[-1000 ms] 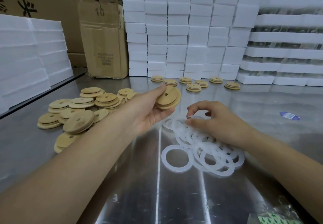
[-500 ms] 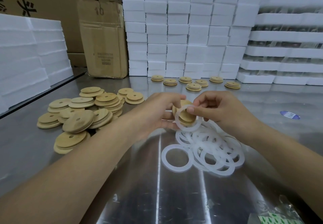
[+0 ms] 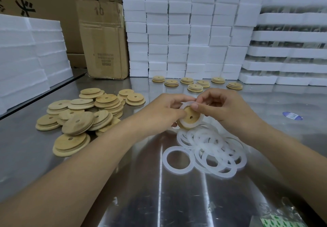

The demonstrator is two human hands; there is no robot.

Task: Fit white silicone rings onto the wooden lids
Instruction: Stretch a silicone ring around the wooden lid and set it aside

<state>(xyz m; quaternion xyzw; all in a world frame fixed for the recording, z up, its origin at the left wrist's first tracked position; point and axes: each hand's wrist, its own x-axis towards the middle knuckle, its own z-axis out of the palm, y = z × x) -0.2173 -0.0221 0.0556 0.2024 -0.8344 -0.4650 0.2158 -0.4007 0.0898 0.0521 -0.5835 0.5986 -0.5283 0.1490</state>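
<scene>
Now left hand (image 3: 163,110) grips lid (image 3: 190,116); right hand (image 3: 224,107) pinches ring (image 3: 186,104) w/ it.

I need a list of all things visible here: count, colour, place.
Held lid: one, tan, between both hands.
Held ring: one, white, around held lid.
Lid pile: many, tan, table left.
Back lids: seven, tan, before foam.
Loose rings: many, white, below hands.
Foam blocks: many, white, back, left.
Cardboard boxes: several, brown, back left.
Sticker: one, blue-white, table right.
Table: one, steel.
Left hand: grips held lid.
Right hand: pinches held ring.
</scene>
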